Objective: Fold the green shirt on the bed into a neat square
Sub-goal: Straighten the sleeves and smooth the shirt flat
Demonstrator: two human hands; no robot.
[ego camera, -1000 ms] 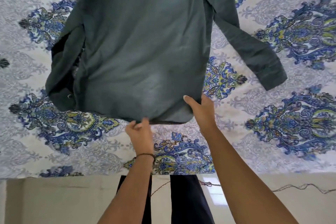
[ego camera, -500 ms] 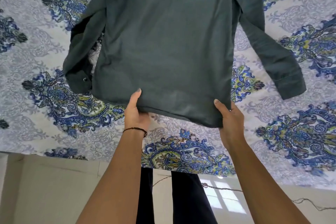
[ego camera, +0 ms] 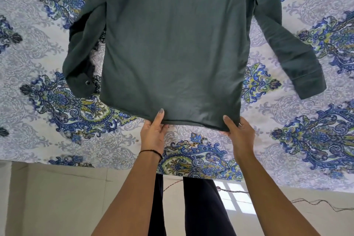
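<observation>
The dark green long-sleeved shirt [ego camera: 172,44] lies back side up on the bed, hem toward me and collar out of view past the top edge. My left hand [ego camera: 153,134] grips the hem near its middle, thumb on top of the cloth. My right hand [ego camera: 239,136] grips the hem's right corner the same way. The left sleeve is bunched beside the body, its cuff with a snap button lying at the lower left. The right sleeve stretches out diagonally to the right.
The bedsheet [ego camera: 287,120], white with blue and green paisley patterns, covers the bed, whose near edge runs across the lower third. Below it are a pale tiled floor [ego camera: 57,197], my dark trouser legs [ego camera: 201,207] and a thin cord [ego camera: 316,202] on the floor.
The shirt has shifted right and toward me. My left hand moved left along the hem, and both hands now hold the hem further apart.
</observation>
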